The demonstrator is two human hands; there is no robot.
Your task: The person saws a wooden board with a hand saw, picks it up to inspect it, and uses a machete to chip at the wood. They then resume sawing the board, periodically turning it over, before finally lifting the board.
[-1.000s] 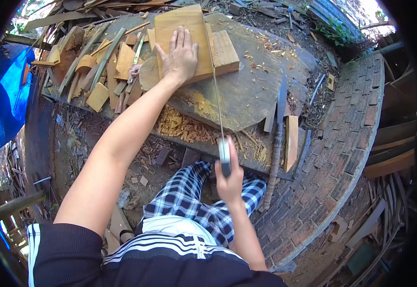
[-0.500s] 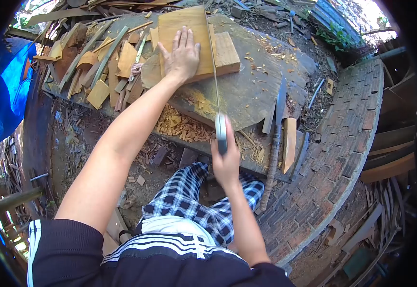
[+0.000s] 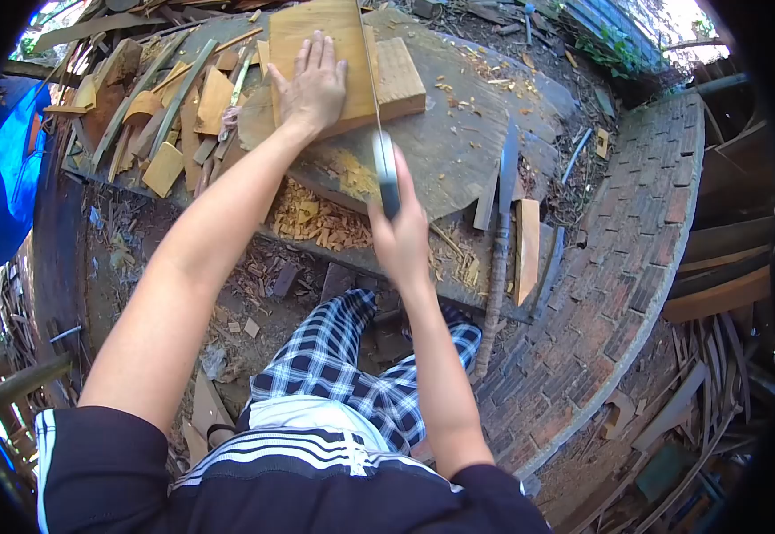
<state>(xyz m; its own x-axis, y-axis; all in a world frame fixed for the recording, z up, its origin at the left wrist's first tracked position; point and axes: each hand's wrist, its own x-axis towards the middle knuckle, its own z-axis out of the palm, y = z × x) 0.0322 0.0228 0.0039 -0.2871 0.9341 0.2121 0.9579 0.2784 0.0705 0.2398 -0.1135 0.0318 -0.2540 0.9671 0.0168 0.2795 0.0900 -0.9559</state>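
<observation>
My left hand [image 3: 314, 89] lies flat with fingers spread on a wide yellowish board [image 3: 294, 27]. My right hand [image 3: 399, 233] is wrapped round the handle of a saw [image 3: 386, 169]. The saw's thin blade runs away from me along the board's right edge. Under and right of the board sits a thick wood block [image 3: 399, 78], on a broad grey-brown wooden work surface [image 3: 454, 156]. Sawdust and chips lie between the board and my right hand.
Wood offcuts [image 3: 165, 169] are heaped at the left. A long blade with a wrapped handle [image 3: 500, 249] lies at the right, beside a pale wood strip [image 3: 527, 249]. A curved brick edge [image 3: 623, 258] runs down the right; a blue tarp [image 3: 0, 196] hangs far left.
My right hand and the saw have moved forward, bringing the handle close to the board's near edge. The whole view has shifted slightly. My left hand stays on the board.
</observation>
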